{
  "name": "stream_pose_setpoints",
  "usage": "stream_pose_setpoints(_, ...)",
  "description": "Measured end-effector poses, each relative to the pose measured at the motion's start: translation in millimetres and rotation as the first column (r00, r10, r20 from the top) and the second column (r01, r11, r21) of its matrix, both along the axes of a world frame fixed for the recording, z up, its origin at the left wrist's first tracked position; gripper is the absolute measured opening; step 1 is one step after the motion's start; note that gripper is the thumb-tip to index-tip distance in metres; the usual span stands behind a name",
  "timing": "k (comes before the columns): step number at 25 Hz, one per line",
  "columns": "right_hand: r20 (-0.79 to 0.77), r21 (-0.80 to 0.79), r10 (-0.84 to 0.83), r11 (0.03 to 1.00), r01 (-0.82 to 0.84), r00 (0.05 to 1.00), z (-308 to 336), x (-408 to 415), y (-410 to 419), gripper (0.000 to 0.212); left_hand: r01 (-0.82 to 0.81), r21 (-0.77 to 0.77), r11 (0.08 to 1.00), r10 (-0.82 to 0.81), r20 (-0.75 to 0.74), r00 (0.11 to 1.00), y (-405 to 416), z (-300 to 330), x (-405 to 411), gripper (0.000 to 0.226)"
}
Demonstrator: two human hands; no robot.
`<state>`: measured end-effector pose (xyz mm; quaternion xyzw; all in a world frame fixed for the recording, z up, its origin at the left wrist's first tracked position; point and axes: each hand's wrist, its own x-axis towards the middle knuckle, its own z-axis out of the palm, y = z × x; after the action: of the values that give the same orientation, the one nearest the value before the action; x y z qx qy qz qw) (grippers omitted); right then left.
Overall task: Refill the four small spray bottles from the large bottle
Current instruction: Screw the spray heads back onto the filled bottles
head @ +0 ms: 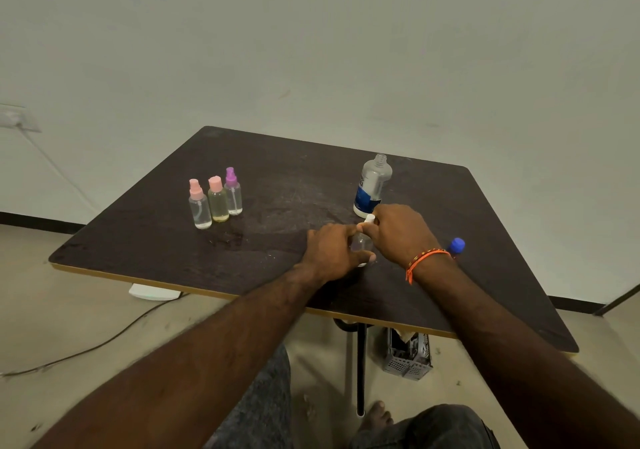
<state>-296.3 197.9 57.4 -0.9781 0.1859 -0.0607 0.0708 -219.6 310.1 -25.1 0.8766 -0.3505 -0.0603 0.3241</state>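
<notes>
Step in hand: judging by the pose, the white spray cap (370,218) of the fourth small spray bottle (361,243) is being turned; whether on or off cannot be told.
How to do it well: keep the base flat on the worktop (284,185), hold the body firm without squeezing the thin plastic, and turn only the cap, straight on its axis, so the thread does not cross and nothing spills.
Left hand (329,253): palm down, forearm reaching in from the lower left; its grip is closed round the clear body of the small bottle, thumb towards the front.
Right hand (398,232): arched over the top, wrist with an orange thread band (426,261); fingertips pinched on the white cap.
Small bottle in work: upright at the near middle of the worktop, between the two hands; its fill level is hidden.
Other three spray bottles (216,199): standing together well to the left, capped in pink, pink and purple, each holding some liquid.
Large bottle (371,185): upright just behind the right hand, open at the neck.
Blue cap (457,245): just beyond the right wrist, presumably the large bottle's.
</notes>
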Motion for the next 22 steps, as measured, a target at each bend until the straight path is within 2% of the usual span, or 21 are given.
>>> stream_pose_setpoints(4,-0.044,-0.019,0.03,0.999,-0.031,0.999,2,5,3,0.027,0.0,-0.037,0.999,-0.001,-0.032,1.0,-1,-3,0,0.043)
stream_pose_setpoints(8,-0.001,-0.048,-0.066,0.997,0.066,0.998,-3,6,0,0.039,-0.021,0.006,1.0,0.021,-0.019,1.0,0,-1,-2,0.047)
stream_pose_setpoints(10,-0.006,0.001,-0.061,0.998,0.061,0.998,-6,0,-3,0.055,-0.011,-0.013,1.0,0.011,-0.028,1.0,1,-2,-2,0.041)
stream_pose_setpoints(12,0.047,0.121,0.007,0.993,-0.012,0.999,-5,-7,-2,0.064,0.004,-0.049,0.999,-0.007,-0.049,0.999,2,-4,-1,0.033)
stream_pose_setpoints(13,0.093,0.165,0.048,0.984,-0.063,0.994,-5,-9,-1,0.061,0.003,-0.047,0.999,-0.006,-0.062,0.998,2,-4,-1,0.033)
stream_pose_setpoints(15,0.143,0.131,0.102,0.984,-0.121,0.984,-4,-9,0,0.048,-0.006,-0.038,0.999,0.003,-0.067,0.998,2,-4,-2,0.037)
stream_pose_setpoints(17,0.153,0.08,0.083,0.992,-0.096,0.985,-4,-7,2,0.039,-0.003,-0.039,0.999,0.001,-0.06,0.998,1,-5,-2,0.042)
stream_pose_setpoints(19,0.191,0.099,0.026,0.994,-0.046,0.981,-6,-5,0,0.028,-0.011,-0.032,0.999,0.01,-0.052,0.999,0,-4,-2,0.045)
stream_pose_setpoints(20,0.195,0.11,-0.002,0.994,-0.02,0.981,-6,-4,-1,0.028,-0.021,-0.018,1.0,0.02,-0.04,0.999,0,-3,-3,0.046)
stream_pose_setpoints(22,0.148,0.124,-0.031,0.992,0.013,0.989,-9,-4,-2,0.041,-0.03,-0.004,1.0,0.03,-0.017,0.999,0,-2,-4,0.04)
